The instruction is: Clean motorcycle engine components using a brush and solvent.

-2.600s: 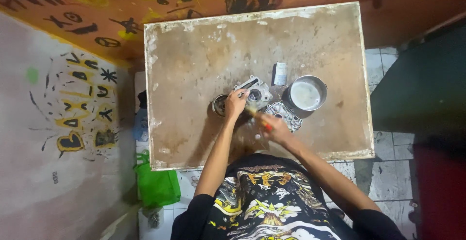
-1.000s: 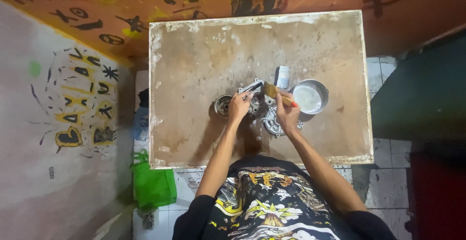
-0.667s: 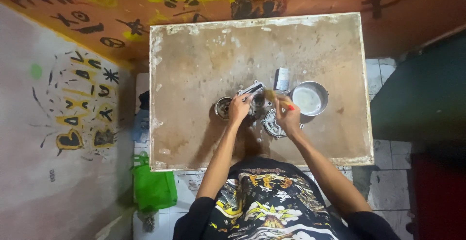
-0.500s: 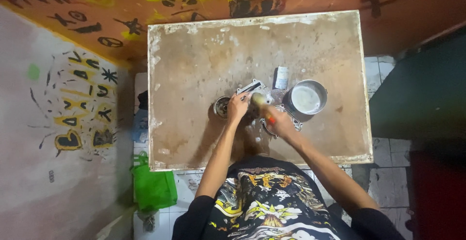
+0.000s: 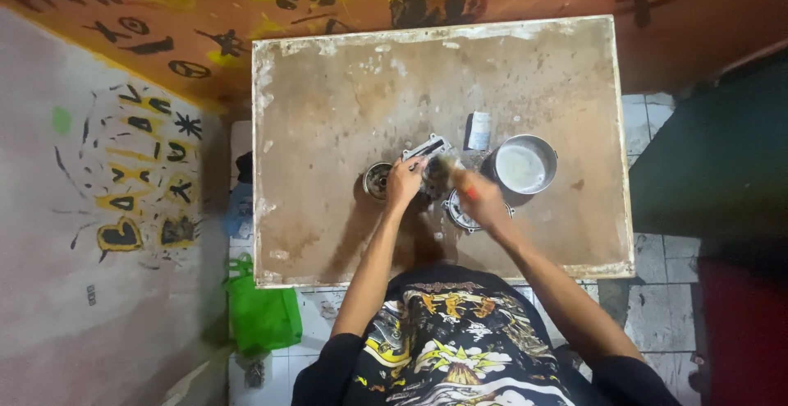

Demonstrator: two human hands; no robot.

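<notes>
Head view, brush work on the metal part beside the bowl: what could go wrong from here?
The metal bowl of pale liquid sits close to the right hand holding the brush; a wide stroke could tip it. The left hand alone steadies the metal part, so it might slip. The small white container stands nearby and could be knocked.

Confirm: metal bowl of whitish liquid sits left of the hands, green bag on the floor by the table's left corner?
Wrong side. In the head view the metal bowl sits right of the hands, beside the right hand. The green bag is on the floor by the table's left corner.

Small white-blue packet (image 5: 478, 130) on table (image 5: 328, 110), beside metal bowl (image 5: 525, 168).
</notes>
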